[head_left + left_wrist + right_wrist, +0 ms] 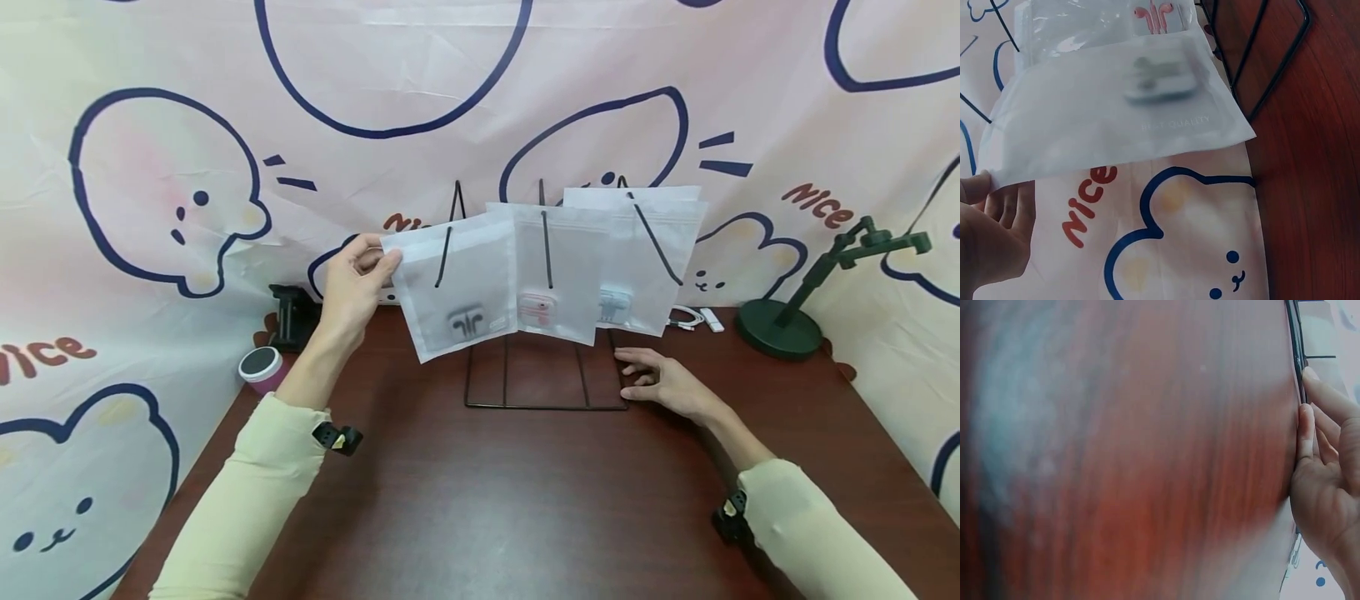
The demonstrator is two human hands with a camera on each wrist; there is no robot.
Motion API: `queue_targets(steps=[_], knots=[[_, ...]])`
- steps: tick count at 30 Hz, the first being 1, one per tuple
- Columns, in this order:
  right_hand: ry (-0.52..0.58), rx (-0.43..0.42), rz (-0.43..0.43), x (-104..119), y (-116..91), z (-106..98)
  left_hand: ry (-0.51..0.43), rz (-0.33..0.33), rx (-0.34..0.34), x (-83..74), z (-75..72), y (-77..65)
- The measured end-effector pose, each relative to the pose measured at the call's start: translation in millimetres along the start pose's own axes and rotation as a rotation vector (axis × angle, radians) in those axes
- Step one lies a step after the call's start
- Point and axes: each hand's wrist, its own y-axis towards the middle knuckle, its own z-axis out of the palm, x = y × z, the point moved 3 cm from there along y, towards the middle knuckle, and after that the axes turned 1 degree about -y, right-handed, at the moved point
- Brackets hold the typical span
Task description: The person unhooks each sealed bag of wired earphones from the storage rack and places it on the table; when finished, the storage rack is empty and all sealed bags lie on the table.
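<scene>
Three frosted white zip bags hang on the hooks of a black wire display rack (546, 407). My left hand (354, 283) pinches the upper left corner of the left bag (457, 275), which has a dark earphone picture showing through. In the left wrist view, small print marks this bag (1085, 119) near its lower edge. The middle bag (573, 250) shows a pink earphone case, the right bag (652, 242) a blue one. Low at the rack's right side, my right hand (663, 385) holds the base wire between thumb and fingers.
A dark green stand (780, 329) with a jointed arm stands at the back right, beside a white cable (686, 317) and a small white block (712, 320). Behind my left forearm are a black holder (292, 317) and a pink-and-white round container (262, 369). A printed cloth (420, 67) hangs behind.
</scene>
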Motion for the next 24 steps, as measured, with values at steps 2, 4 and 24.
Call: queue_targets(steps=[2, 4, 24], knots=[[0.002, -0.002, -0.004, -1, 2, 1, 0.014, 0.015, -0.010, -2.3, -2.4, -3.7], [0.003, -0.003, -0.009, -1, 3, 2, 0.021, 0.031, -0.021, -4.7, -5.1, -8.4], [-0.014, -0.010, -0.031, -1, 2, 2, 0.109, 0.067, -0.011, -35.8, -16.3, -55.7]])
